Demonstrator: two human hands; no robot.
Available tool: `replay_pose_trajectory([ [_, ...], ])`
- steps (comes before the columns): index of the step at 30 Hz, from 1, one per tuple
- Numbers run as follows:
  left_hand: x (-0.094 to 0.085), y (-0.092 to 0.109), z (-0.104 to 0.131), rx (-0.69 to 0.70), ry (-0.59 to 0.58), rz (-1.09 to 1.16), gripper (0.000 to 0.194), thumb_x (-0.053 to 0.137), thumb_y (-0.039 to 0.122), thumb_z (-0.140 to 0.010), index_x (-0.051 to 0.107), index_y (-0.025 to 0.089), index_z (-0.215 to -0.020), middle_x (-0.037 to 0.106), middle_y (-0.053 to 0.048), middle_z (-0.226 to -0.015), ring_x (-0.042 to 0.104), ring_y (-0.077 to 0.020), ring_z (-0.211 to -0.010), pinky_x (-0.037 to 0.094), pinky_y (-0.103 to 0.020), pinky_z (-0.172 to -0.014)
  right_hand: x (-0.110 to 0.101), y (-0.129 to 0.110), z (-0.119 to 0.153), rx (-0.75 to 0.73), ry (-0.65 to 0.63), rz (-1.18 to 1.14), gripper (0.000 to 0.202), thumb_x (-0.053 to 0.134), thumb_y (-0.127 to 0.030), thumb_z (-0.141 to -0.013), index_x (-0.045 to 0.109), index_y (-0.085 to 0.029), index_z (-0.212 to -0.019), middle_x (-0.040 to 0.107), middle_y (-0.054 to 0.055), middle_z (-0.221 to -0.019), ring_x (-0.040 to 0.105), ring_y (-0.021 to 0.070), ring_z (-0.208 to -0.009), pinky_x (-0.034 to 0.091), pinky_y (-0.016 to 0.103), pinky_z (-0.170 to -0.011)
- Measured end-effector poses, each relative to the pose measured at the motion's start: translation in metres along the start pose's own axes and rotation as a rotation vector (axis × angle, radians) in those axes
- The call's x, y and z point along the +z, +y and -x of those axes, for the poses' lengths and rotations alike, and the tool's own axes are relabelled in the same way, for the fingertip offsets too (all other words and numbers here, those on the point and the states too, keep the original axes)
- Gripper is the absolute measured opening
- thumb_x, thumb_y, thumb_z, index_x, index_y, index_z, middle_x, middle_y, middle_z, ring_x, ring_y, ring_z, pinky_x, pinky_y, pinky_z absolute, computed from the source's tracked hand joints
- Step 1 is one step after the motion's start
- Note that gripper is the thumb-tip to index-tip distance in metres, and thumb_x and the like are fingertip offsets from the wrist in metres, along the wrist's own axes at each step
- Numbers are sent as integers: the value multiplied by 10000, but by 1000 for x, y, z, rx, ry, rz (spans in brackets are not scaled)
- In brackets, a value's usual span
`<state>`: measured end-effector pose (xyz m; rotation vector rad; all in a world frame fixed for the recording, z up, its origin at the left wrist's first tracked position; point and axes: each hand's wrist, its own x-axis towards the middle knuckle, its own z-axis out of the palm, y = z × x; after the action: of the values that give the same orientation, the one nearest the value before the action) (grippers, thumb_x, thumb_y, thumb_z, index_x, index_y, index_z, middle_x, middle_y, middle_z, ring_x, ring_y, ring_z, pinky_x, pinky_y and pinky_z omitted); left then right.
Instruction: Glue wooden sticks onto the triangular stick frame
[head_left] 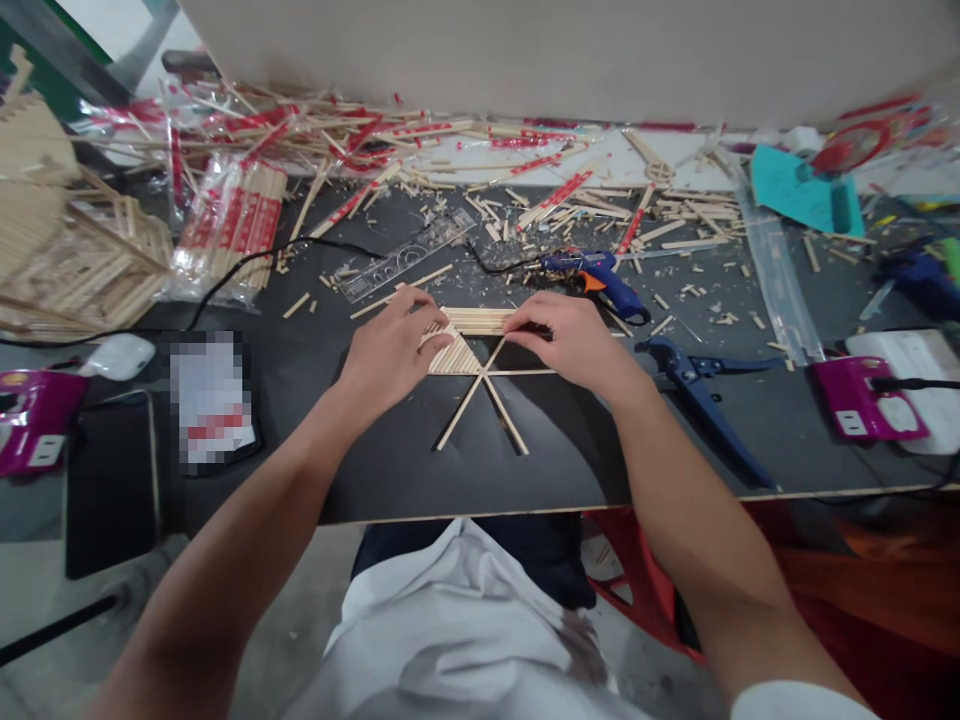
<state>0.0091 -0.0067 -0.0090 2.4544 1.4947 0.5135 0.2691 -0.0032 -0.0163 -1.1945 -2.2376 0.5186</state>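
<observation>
A star-shaped frame of thin wooden sticks lies on the dark table, its spokes meeting at one centre. Short sticks fill one wedge at its upper left. My left hand rests at that wedge, thumb and fingers bent around its outer edge. Behind the frame, a row of long sticks lies side by side. My right hand pinches at the outer end of the upper right spoke, beside the right ends of the long sticks; what exactly its fingertips hold is too small to tell.
A blue glue gun and blue cutters lie to the right, near a purple power block. A clear stencil ruler and scattered stick pieces lie behind. At left are packaged chopsticks and a phone.
</observation>
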Motion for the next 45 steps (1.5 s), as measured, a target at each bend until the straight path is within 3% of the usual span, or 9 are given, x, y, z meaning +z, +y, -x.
replay_pose_trajectory([
  [5,-2,3,1,-5,-23,-6,215,619,316,-965,724,198,-1111,648,-92,-1273,665,-219,-973,534,-330,-818,3,1,0,-23,0,-3,60,690,-210,-925,738,-195,-894,721,57,-906,668,194,-806,506,340,-770],
  [23,0,-2,-1,46,-44,36,208,604,308,-984,724,204,-1118,684,-84,-1230,662,-249,-1103,529,-341,-878,6,0,-1,-28,30,-11,89,680,-231,-937,755,-206,-897,727,56,-912,666,195,-806,507,340,-764],
  [31,2,-7,0,137,-39,20,268,521,302,-1017,735,232,-1163,680,-83,-1240,655,-232,-1099,529,-323,-865,7,1,-1,-28,47,2,93,686,-242,-929,767,-214,-891,725,55,-918,668,191,-789,516,341,-756],
  [36,-1,-10,-1,209,-71,-28,287,512,295,-1028,764,300,-1165,684,-52,-1219,655,-225,-1097,501,-288,-795,8,1,-1,-46,39,11,105,677,-229,-932,774,-204,-900,717,65,-918,661,188,-780,516,336,-747],
  [45,-12,2,4,285,-59,-197,333,477,195,-1009,762,280,-1161,691,-74,-1202,660,-215,-1017,439,-256,-643,5,-3,-1,35,18,-3,65,667,-203,-927,730,-200,-910,713,62,-905,664,199,-804,508,341,-755],
])
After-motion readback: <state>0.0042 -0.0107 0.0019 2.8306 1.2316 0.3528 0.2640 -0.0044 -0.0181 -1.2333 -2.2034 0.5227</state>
